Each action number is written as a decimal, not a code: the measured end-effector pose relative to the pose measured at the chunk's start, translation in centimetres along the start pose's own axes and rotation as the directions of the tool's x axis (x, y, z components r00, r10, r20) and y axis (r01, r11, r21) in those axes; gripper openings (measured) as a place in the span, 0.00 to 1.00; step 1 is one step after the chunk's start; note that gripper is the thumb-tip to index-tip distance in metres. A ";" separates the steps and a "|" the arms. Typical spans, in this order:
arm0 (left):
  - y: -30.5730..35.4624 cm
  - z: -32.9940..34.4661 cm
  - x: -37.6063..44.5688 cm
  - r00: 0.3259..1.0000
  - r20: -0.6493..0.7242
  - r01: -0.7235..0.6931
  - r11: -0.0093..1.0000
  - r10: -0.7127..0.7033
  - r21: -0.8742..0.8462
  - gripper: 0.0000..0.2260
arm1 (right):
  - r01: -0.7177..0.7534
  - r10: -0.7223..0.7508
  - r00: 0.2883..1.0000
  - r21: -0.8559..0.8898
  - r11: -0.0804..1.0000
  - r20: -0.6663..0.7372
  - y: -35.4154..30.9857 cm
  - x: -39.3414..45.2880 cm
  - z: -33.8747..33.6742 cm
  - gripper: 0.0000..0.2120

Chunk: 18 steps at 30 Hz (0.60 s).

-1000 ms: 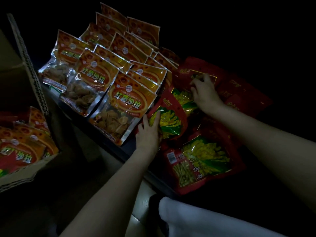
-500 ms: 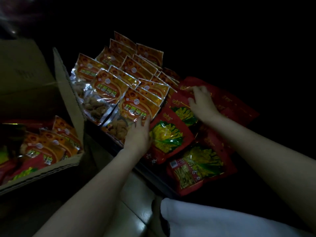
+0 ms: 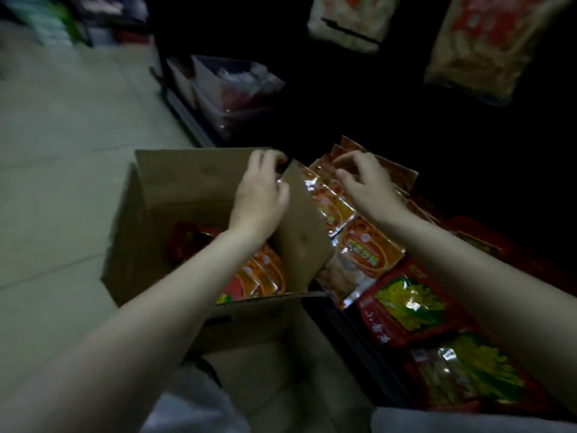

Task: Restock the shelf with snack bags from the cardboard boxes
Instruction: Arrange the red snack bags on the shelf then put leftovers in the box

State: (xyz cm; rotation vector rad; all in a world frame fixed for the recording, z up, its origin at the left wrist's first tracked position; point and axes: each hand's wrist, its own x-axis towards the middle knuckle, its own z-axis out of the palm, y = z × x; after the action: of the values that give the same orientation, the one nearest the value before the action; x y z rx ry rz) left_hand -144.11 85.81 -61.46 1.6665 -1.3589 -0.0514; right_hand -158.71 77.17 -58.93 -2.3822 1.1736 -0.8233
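Nearest, at the lower right on the dark shelf (image 3: 359, 339): red snack bags with yellow-green contents (image 3: 412, 307), lying flat in a row along the shelf edge. Beyond them on the same shelf: orange snack bags with clear windows (image 3: 368, 251), overlapping in rows that run back into the dark.

Just left of the shelf, on the pale tiled floor (image 3: 62, 182): an open cardboard box (image 3: 175, 189), flaps up, with more orange and red bags inside (image 3: 259, 276); its right flap (image 3: 303, 232) stands against the shelf's orange bags.

Left hand (image 3: 259, 195): over the box at the top of that flap, fingers curled; whether it grips anything cannot be told through the blur. Right hand (image 3: 365, 182): above the orange rows, fingers bent, fingertips at the bags' top edges; grip cannot be told.

Farther back: clear plastic bins (image 3: 231, 89) on a lower shelf; pale hanging bags (image 3: 480, 48) above.
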 end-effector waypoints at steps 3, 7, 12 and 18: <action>-7.1 -3.8 -1.1 0.970 0.050 0.223 0.953 -0.238 0.208 0.16 | 0.007 -0.012 0.945 0.016 1.000 0.326 -3.8 2.4 5.3 0.13; -14.2 -5.8 -3.3 0.871 0.122 0.383 0.813 -0.476 0.439 0.18 | -0.073 0.122 0.674 -0.098 0.993 0.729 -5.3 3.7 14.4 0.21; -18.5 -4.7 -3.6 0.782 0.207 0.378 0.711 -0.588 0.593 0.20 | -0.078 0.235 0.564 -0.232 0.970 0.792 -2.5 5.1 23.0 0.26; -22.0 -0.8 -5.0 0.723 0.248 0.452 0.714 -0.644 0.535 0.20 | -0.092 0.465 0.526 -0.496 0.863 0.712 4.2 4.4 27.7 0.36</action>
State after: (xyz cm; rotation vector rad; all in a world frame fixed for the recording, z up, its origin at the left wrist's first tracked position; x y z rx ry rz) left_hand -129.29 88.68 -78.29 2.5444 -1.1482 -0.5297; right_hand -141.32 72.83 -80.89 -2.2628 1.2945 0.7000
